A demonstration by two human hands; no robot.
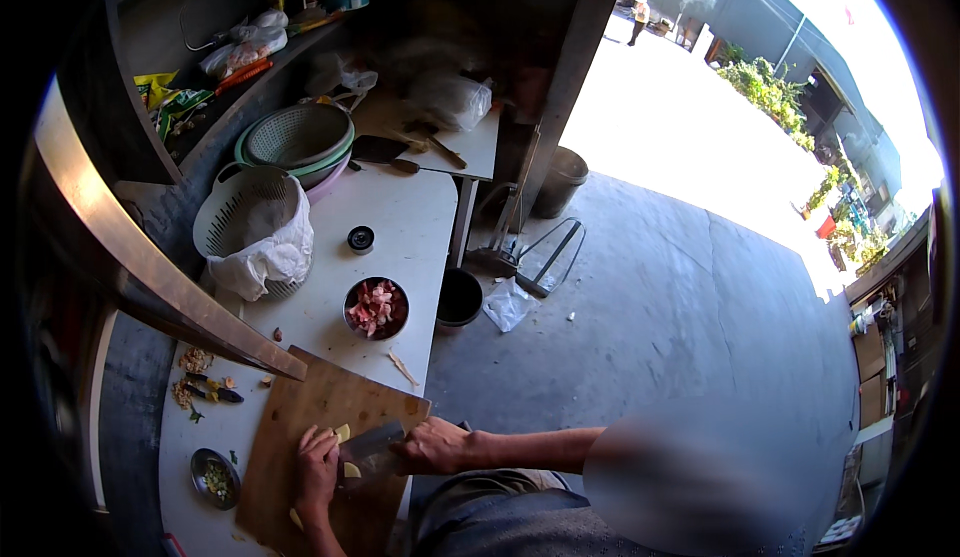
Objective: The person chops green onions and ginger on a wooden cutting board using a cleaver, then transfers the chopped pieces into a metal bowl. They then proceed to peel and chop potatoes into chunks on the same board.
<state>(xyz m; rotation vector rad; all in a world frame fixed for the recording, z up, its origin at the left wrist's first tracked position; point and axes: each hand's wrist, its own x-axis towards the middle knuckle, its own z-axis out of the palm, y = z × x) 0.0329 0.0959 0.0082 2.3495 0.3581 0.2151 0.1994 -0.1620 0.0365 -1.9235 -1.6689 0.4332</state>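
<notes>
My right hand [437, 445] is wrapped around the handle of a cleaver [372, 441], whose broad blade lies over the wooden cutting board [290, 407]. The fingers of my left hand [318, 457] are bent together and press down beside the blade. A pale yellow vegetable piece [343, 433] sticks out at those fingertips; its exact kind I cannot tell. Another pale yellow chunk [351, 470] rests below the blade, and a third bit shows by my left wrist. Beyond the board stands a dark-rimmed bowl of cut raw meat [377, 305].
Left of the board sit a small metal bowl [205, 492] with chopped greens, a black-and-yellow tool [215, 389] and peelings. A white basket [225, 222], colanders [300, 135] and a small black-topped jar [361, 240] stand farther off. A dark bucket [460, 297] is beside the table [330, 207].
</notes>
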